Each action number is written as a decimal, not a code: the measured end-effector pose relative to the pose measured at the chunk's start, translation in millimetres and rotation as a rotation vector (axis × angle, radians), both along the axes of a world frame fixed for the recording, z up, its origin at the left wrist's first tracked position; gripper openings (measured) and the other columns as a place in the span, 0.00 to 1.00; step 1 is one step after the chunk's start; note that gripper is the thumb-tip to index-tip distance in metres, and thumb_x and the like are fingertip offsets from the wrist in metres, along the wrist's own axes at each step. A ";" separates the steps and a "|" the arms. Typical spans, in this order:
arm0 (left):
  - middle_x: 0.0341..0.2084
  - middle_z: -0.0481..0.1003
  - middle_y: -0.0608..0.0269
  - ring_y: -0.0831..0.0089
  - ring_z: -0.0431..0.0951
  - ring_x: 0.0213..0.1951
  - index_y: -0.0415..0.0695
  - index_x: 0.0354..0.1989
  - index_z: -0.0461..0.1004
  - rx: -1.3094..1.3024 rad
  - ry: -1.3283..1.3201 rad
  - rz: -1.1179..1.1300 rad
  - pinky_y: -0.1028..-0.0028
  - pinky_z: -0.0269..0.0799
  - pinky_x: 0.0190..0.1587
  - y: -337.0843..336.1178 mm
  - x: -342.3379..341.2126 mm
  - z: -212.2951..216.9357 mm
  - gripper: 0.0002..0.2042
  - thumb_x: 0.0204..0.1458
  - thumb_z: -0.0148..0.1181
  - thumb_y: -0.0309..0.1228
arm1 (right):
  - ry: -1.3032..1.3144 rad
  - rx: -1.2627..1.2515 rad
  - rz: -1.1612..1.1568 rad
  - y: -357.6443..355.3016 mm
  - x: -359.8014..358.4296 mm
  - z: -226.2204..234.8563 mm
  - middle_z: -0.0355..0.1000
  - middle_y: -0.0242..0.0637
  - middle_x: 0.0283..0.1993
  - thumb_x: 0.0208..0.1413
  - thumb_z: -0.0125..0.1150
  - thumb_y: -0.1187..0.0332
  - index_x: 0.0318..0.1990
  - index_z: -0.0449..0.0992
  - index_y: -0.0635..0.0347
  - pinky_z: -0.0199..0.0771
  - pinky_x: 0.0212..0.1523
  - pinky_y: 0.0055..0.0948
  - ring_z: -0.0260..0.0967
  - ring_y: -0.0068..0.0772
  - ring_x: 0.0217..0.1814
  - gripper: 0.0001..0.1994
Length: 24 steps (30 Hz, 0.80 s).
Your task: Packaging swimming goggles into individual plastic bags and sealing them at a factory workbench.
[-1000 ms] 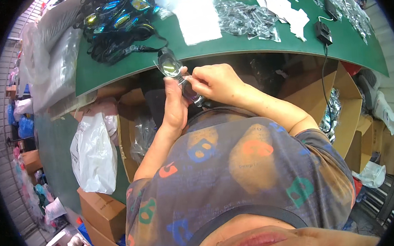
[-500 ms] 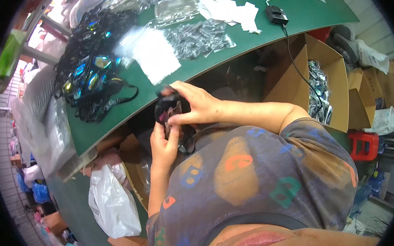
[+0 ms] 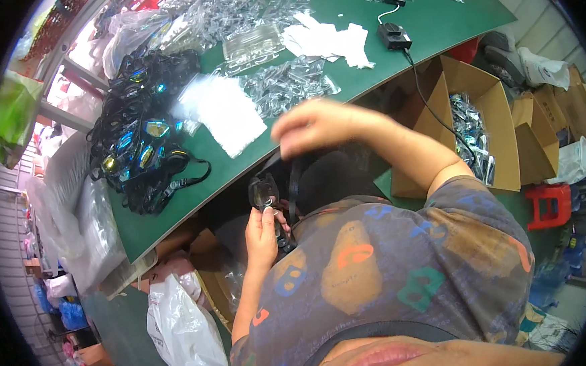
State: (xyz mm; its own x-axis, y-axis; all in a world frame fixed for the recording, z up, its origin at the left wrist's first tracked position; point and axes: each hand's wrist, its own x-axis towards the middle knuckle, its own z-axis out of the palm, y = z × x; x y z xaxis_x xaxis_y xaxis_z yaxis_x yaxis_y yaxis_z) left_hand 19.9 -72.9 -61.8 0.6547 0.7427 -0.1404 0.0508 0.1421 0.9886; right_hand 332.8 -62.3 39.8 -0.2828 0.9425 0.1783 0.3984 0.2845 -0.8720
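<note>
Below the table's front edge, my left hand [image 3: 263,238] is closed on a pair of black swim goggles [image 3: 264,190] with clear-looking lenses. Their dark strap hangs beside the hand. My right hand [image 3: 313,125] is raised just over the table's edge, apart from the goggles. Its fingers bend inward but are smeared by motion, so whether they hold anything is unclear. On the table's left lies a heap of black goggles [image 3: 144,135] with shiny blue and yellow lenses. Nearest my right hand are a stack of white sheets [image 3: 225,117] and a pile of small clear plastic packets [image 3: 287,86].
The green table [image 3: 168,224] runs diagonally ahead. On it are white paper slips [image 3: 331,43], a clear plastic case [image 3: 252,46] and a black adapter [image 3: 395,37] with a hanging cable. A cardboard box [image 3: 497,123] of packets stands right, a white bag [image 3: 184,327] lower left.
My right hand has let go of the goggles and moved up and right toward the table. My left hand keeps the goggles, now slightly lower and further right.
</note>
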 end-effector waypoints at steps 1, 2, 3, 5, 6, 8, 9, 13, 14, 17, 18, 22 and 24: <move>0.33 0.74 0.64 0.77 0.75 0.31 0.41 0.60 0.67 0.040 -0.009 -0.004 0.74 0.77 0.35 1.3 0.0 0.8 0.16 0.72 0.46 0.39 | 0.089 -0.118 -0.146 13.2 24.2 9.8 0.82 0.34 0.43 0.61 0.68 0.62 0.49 0.82 0.61 0.77 0.50 0.30 0.77 0.24 0.45 0.14; 0.33 0.73 0.64 0.77 0.75 0.31 0.41 0.60 0.67 -0.031 -0.039 0.015 0.74 0.77 0.33 1.1 4.4 3.0 0.16 0.72 0.46 0.38 | -0.069 0.136 -0.368 28.4 54.7 2.0 0.82 0.35 0.43 0.63 0.66 0.62 0.48 0.82 0.59 0.77 0.49 0.30 0.77 0.25 0.45 0.12; 0.33 0.73 0.64 0.76 0.75 0.30 0.41 0.60 0.66 -0.104 -0.066 0.041 0.74 0.77 0.32 -0.9 8.7 7.8 0.17 0.72 0.46 0.38 | -0.254 0.227 -0.580 42.5 81.9 -2.0 0.81 0.37 0.41 0.63 0.63 0.57 0.45 0.83 0.55 0.77 0.45 0.35 0.79 0.35 0.42 0.13; 0.32 0.73 0.64 0.76 0.75 0.30 0.40 0.60 0.66 -0.176 -0.090 0.053 0.73 0.77 0.31 -4.1 14.4 12.9 0.17 0.72 0.46 0.39 | -0.735 0.340 -0.737 62.0 137.3 -5.3 0.80 0.44 0.41 0.58 0.61 0.58 0.41 0.84 0.56 0.76 0.48 0.46 0.77 0.52 0.47 0.13; 0.32 0.72 0.64 0.76 0.75 0.31 0.40 0.60 0.66 -0.170 -0.090 0.044 0.73 0.77 0.30 -3.4 17.2 14.7 0.17 0.72 0.46 0.39 | -0.804 0.241 -0.722 62.7 148.8 -4.4 0.80 0.44 0.40 0.57 0.61 0.60 0.40 0.85 0.56 0.76 0.49 0.47 0.78 0.52 0.47 0.12; 0.32 0.72 0.63 0.75 0.76 0.31 0.40 0.61 0.65 -0.176 -0.118 0.022 0.73 0.77 0.30 -0.8 25.3 16.3 0.17 0.72 0.46 0.39 | -0.822 0.277 -0.746 69.8 165.7 -15.1 0.81 0.46 0.42 0.55 0.62 0.60 0.39 0.85 0.56 0.77 0.49 0.46 0.78 0.51 0.48 0.12; 0.32 0.72 0.63 0.75 0.76 0.30 0.40 0.61 0.65 -0.189 -0.133 0.016 0.73 0.77 0.30 0.2 26.1 16.5 0.18 0.72 0.46 0.39 | -0.916 0.127 -0.706 77.3 169.0 -15.5 0.81 0.44 0.42 0.56 0.61 0.59 0.39 0.85 0.54 0.76 0.50 0.46 0.78 0.50 0.48 0.12; 0.33 0.72 0.62 0.74 0.76 0.30 0.40 0.61 0.64 -0.222 -0.144 0.025 0.71 0.79 0.31 0.1 24.0 14.1 0.18 0.71 0.47 0.38 | -1.165 -0.122 -0.575 112.5 175.0 -2.5 0.82 0.40 0.42 0.57 0.58 0.58 0.40 0.85 0.49 0.74 0.52 0.49 0.78 0.48 0.48 0.12; 0.33 0.73 0.62 0.74 0.76 0.30 0.40 0.61 0.64 -0.238 -0.138 0.034 0.71 0.79 0.31 0.0 22.4 15.1 0.18 0.71 0.47 0.38 | -1.202 -0.092 -0.551 123.1 173.2 3.7 0.82 0.40 0.42 0.56 0.58 0.59 0.40 0.86 0.49 0.74 0.52 0.50 0.79 0.48 0.47 0.12; 0.33 0.72 0.61 0.73 0.76 0.30 0.40 0.61 0.64 -0.248 -0.138 0.039 0.70 0.79 0.31 0.6 24.2 11.0 0.18 0.71 0.47 0.38 | -1.066 0.056 -0.717 168.4 189.6 -1.2 0.80 0.43 0.49 0.58 0.58 0.59 0.44 0.85 0.54 0.72 0.56 0.55 0.77 0.48 0.54 0.14; 0.33 0.72 0.61 0.73 0.76 0.30 0.40 0.61 0.63 -0.250 -0.138 0.051 0.70 0.79 0.31 1.0 23.2 9.1 0.18 0.71 0.47 0.39 | -1.002 0.094 -0.753 183.6 187.8 -0.7 0.79 0.44 0.52 0.59 0.58 0.59 0.46 0.84 0.56 0.71 0.57 0.55 0.75 0.49 0.58 0.15; 0.32 0.72 0.61 0.73 0.76 0.30 0.40 0.61 0.64 -0.237 -0.164 0.020 0.70 0.80 0.31 4.1 32.4 10.8 0.17 0.71 0.47 0.38 | -0.911 0.103 -1.004 235.2 220.7 -32.3 0.75 0.41 0.57 0.61 0.57 0.57 0.47 0.84 0.51 0.68 0.59 0.58 0.69 0.48 0.64 0.15; 0.31 0.72 0.61 0.73 0.76 0.30 0.40 0.61 0.64 -0.263 -0.142 0.045 0.70 0.80 0.31 4.1 32.1 12.6 0.17 0.71 0.47 0.38 | -0.900 0.039 -1.039 251.7 223.8 -43.4 0.74 0.40 0.59 0.61 0.57 0.55 0.46 0.85 0.46 0.67 0.60 0.59 0.68 0.48 0.66 0.14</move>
